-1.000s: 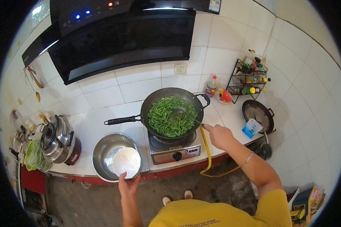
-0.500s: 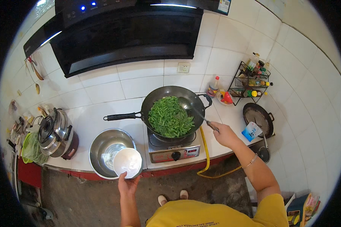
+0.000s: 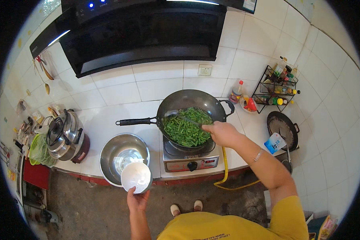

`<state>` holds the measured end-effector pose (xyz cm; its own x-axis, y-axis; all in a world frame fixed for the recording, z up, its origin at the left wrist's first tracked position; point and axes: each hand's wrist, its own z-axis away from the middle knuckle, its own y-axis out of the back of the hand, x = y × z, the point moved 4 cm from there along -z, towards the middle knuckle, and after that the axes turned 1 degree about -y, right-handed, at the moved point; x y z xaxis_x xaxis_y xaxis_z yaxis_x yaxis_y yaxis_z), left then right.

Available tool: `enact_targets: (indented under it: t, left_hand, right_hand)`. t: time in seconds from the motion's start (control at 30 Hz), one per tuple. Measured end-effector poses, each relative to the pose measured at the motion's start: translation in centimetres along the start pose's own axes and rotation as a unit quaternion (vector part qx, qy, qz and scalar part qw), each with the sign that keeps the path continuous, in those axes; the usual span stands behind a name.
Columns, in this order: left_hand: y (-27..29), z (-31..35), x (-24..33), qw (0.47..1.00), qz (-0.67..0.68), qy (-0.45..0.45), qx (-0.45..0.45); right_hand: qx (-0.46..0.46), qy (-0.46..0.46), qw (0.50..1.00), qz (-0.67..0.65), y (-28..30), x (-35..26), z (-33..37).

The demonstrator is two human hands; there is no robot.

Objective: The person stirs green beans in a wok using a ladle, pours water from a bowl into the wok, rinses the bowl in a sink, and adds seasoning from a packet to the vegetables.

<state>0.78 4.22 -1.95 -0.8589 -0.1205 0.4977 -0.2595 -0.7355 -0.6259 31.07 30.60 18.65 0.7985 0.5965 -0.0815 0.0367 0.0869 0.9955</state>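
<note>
My right hand (image 3: 224, 134) is wrapped round the handle of a spatula (image 3: 188, 119), whose dark rounded head rests at the left side of the wok (image 3: 206, 98). Cut green beans (image 3: 186, 132) fill the wok's bottom, partly under the spatula. The wok stands on a small gas stove (image 3: 184, 163) with a black knob. My left hand (image 3: 138, 199) grips a white bowl (image 3: 136, 176), tilted so its inside shows, over the near rim of a steel basin (image 3: 108, 154). The bowl looks empty.
A pressure cooker (image 3: 66, 140) stands on the counter's left. A sauce bottle (image 3: 236, 92), a spice rack (image 3: 274, 88), a dark pan (image 3: 284, 128) and a blue-white packet (image 3: 275, 143) are at the right. A yellow hose (image 3: 225, 168) hangs from the stove. A black range hood (image 3: 144, 36) overhangs.
My right hand has swung left with the spatula, whose head has gone from the wok's right side to its left. The left hand still holds the bowl by the basin; the view shifted slightly.
</note>
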Motion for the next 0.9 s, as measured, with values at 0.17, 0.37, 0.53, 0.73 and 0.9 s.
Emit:
enact_targets:
  t: [0.17, 0.37, 0.53, 0.73, 0.9]
  left_hand:
    - [-0.9, -0.5, 0.0, 1.000, 0.023, 0.006, -0.003]
    - [-3.0, -0.6, 0.0, 0.999, 0.027, 0.009, -0.024]
    - [-2.7, -1.3, 0.0, 0.999, 0.004, 0.024, -0.044]
    - [-3.4, -0.5, -0.7, 0.996, -0.004, 0.048, -0.070]
    - [-2.3, -0.1, 0.3, 0.996, 0.010, 0.035, -0.076]
  right_hand:
    - [-0.017, 0.087, 0.987, 0.133, 6.1, -0.9, 6.4]
    - [-0.008, -0.001, 0.994, 0.112, 12.6, 0.5, 12.4]
    - [-0.100, -0.024, 0.993, 0.056, 12.3, 0.6, 13.5]
    - [-0.016, -0.099, 0.991, 0.093, 3.4, 0.7, 8.3]
    - [0.074, -0.158, 0.984, 0.017, 2.6, 4.1, 7.9]
